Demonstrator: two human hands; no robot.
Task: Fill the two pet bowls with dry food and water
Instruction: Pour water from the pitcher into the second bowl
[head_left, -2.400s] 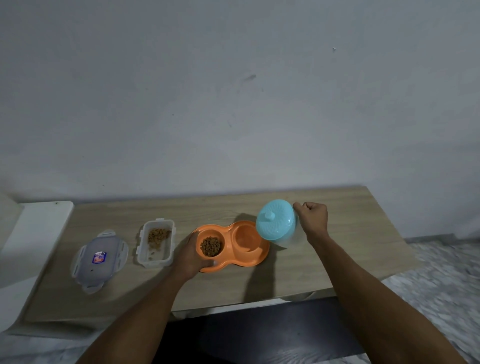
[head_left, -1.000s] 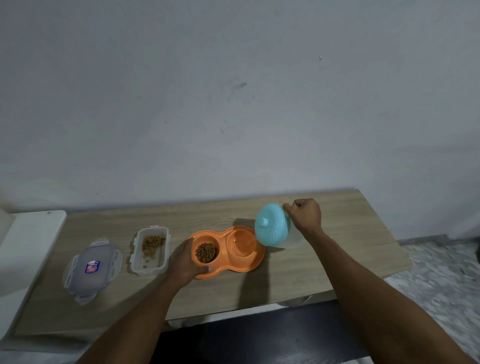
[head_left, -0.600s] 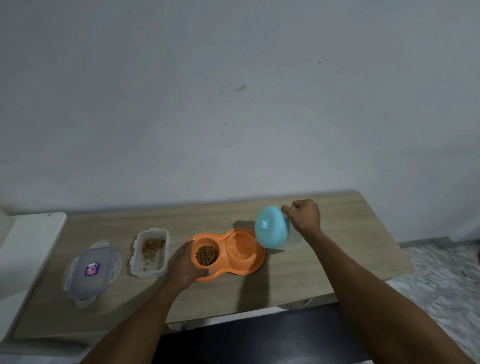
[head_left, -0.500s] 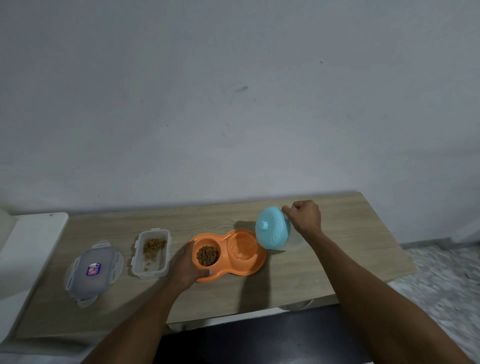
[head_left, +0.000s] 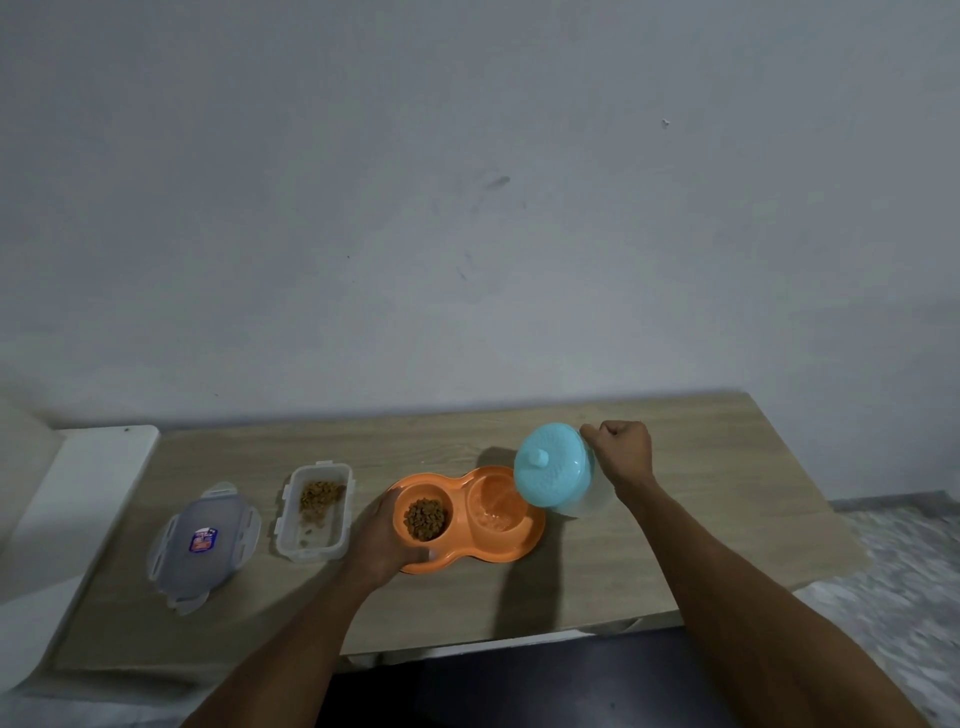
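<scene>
head view: a long wooden table (head_left: 701, 525) with pale grain stands against a plain grey-white wall (head_left: 467, 208) that has some small marks. at the far left there is a white flat surface (head_left: 78, 499), and at the right a speckled floor (head_left: 893, 566).

on the table lies an orange plastic double pet bowl (head_left: 519, 545), shaped like two joined circles. its left cup holds brown dry food (head_left: 425, 517); the right cup looks wet and shiny, with some water (head_left: 493, 512) inside. the left hand (head_left: 379, 540) grips the left edge of this bowl, fingers curled around the rim.

the right hand (head_left: 621, 452) is closed in a fist on a clear plastic jug (head_left: 584, 499) with a round turquoise lid (head_left: 550, 462). the jug is tilted to the left, with the lid just above the right cup.

left of the bowl stands a clear rectangular food container (head_left: 311, 540), open, with a little dry food at its far end. further left its translucent lid (head_left: 202, 545) lies flat, with clip flaps and a small sticker.
</scene>
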